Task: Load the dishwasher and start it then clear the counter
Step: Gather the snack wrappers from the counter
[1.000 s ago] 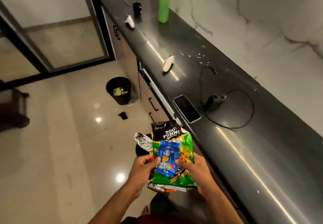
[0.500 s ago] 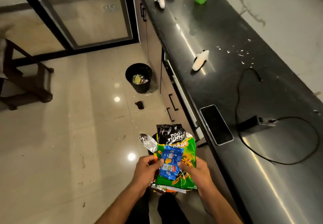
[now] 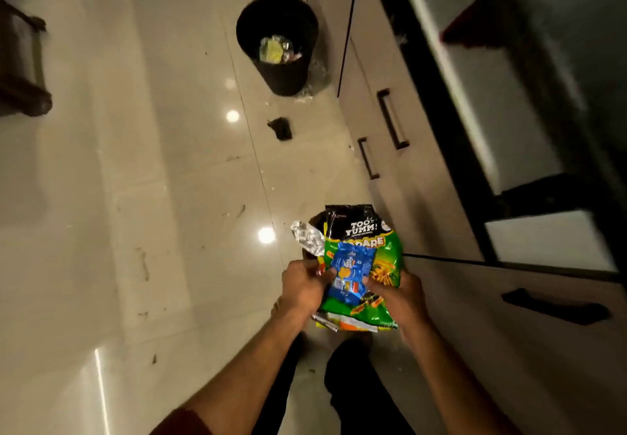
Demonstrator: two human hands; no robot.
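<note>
I hold a stack of snack wrappers [image 3: 383, 258] in front of me with both hands. On top lies a small blue biscuit packet [image 3: 351, 271], under it a green chips bag and a black "Too Yumm" bag [image 3: 353, 222]; a silver foil wrapper [image 3: 307, 236] sticks out at the left. My left hand [image 3: 303, 290] grips the stack's left edge, thumb on the blue packet. My right hand [image 3: 402, 293] grips the right edge from below. A black bin [image 3: 276, 42] with wrappers inside stands on the floor ahead.
Beige cabinet drawers with black handles [image 3: 392, 118] run along the right under the dark counter edge [image 3: 437, 71]. A small dark scrap [image 3: 281, 128] lies on the glossy tiled floor near the bin. A dark wooden chair leg [image 3: 23, 95] is at the far left.
The view has tilted down and moved forward: the counter top with phone and charger has left the frame and the bin is closer. Both hands still hold the wrappers the same way.
</note>
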